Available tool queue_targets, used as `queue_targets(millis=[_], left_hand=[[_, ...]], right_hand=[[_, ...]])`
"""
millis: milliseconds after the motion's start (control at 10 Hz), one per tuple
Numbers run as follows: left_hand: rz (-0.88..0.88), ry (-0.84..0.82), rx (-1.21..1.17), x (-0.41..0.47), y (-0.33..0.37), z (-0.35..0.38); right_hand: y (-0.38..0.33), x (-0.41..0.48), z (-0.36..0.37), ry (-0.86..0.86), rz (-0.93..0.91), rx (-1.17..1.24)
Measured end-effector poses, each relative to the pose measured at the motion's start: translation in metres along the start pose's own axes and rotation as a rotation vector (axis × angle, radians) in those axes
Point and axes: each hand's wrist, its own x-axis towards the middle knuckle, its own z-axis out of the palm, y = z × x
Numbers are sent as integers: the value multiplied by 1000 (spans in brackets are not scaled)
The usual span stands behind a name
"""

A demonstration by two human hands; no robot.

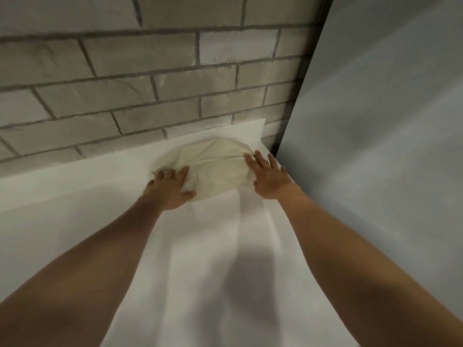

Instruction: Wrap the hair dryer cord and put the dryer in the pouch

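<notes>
While left hand (168, 189) presses, pouch (215, 169) touches right hand (269, 182).

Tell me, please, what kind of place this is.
Probably a bare indoor work corner: a grey brick wall behind, a plain grey panel on the right, and a white sheet over the surface under the cream pouch.

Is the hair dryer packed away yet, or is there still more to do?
Nearly done, it seems. No dryer or cord shows anywhere, and the bulging cream cloth pouch on the white cloth-covered surface suggests both are inside, though I cannot see in. In hand: the left hand and right hand rest on the pouch's two ends. Left: perhaps only closing or settling the pouch.
</notes>
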Motion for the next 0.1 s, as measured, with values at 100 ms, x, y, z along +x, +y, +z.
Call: queue_targets(millis=[100], left_hand=[[18,116,26,-11,7,-6]], right_hand=[[-4,-21,-10,100,-39,88]])
